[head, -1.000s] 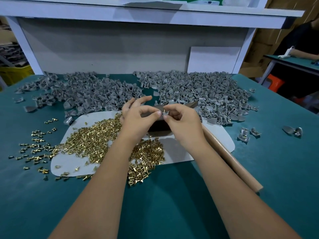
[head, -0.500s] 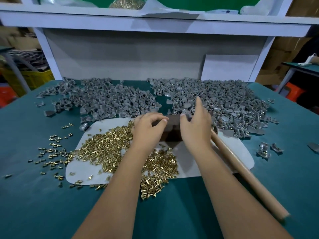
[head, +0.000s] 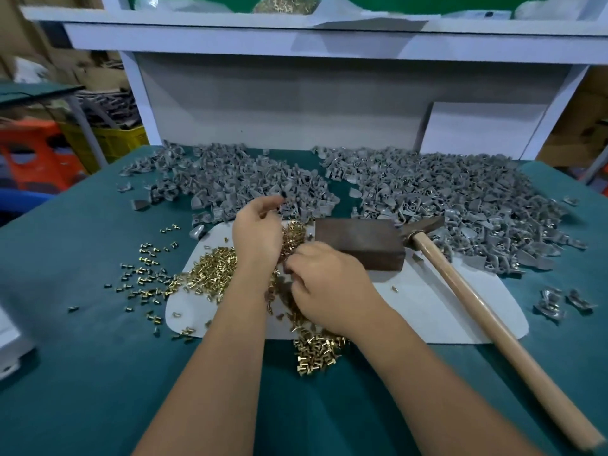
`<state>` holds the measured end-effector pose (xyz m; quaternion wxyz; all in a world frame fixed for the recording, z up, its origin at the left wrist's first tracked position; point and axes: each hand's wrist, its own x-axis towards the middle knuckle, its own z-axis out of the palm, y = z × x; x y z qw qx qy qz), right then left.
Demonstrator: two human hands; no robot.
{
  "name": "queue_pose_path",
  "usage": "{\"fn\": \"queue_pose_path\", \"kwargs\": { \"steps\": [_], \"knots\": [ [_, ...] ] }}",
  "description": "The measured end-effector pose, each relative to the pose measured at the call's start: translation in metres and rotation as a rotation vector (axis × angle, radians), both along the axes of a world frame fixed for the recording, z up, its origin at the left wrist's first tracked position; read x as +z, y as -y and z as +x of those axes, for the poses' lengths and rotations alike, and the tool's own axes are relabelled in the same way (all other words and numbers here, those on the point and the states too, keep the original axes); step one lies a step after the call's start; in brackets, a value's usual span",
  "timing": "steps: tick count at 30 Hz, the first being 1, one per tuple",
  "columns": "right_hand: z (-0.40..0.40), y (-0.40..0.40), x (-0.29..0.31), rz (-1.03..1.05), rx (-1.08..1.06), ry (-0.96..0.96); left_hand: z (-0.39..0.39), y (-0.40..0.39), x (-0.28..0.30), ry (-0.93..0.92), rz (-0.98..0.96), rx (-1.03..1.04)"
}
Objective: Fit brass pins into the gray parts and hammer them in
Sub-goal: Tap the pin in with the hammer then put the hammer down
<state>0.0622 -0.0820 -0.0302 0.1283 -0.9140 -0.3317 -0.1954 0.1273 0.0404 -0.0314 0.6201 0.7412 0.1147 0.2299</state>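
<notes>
Since half a second ago both hands have left the dark block (head: 360, 245): the right hand (head: 329, 287) has dropped toward the near left and now sits over the brass pins (head: 210, 274), while the left hand (head: 256, 235) has shifted back to the near edge of the left gray pile.

Left hand: knuckles up, fingers curled, tips at the edge of the gray parts (head: 230, 182). Whether it holds a part cannot be told; the fingertips are blurred.

Right hand: palm down, fingers bent and bunched onto the pins just beside the block's near left corner. A pinch looks likely, but the grip is hidden.

Pins lie heaped on a white sheet (head: 444, 307), spilling off its near edge onto the green table (head: 82, 373); more are scattered to the left. A second gray pile (head: 444, 192) lies at the right rear. The hammer (head: 477, 301) rests untouched, head against the block's right end, handle running toward the near right.
</notes>
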Motion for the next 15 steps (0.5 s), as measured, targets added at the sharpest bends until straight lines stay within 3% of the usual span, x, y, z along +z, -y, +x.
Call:
{"fn": "queue_pose_path", "kwargs": {
  "steps": [4, 10, 15],
  "knots": [
    [0.007, -0.006, -0.009, -0.146, 0.022, -0.039, 0.014, -0.006, -0.002, -0.097, 0.192, -0.084],
    [0.008, 0.000, -0.004, 0.010, 0.032, -0.209, 0.043, -0.015, -0.007, -0.277, 0.903, -0.126],
    [0.010, -0.002, -0.003, 0.109, 0.017, -0.345, 0.045, -0.020, -0.011, -0.249, 0.886, -0.079]
  ]
}}
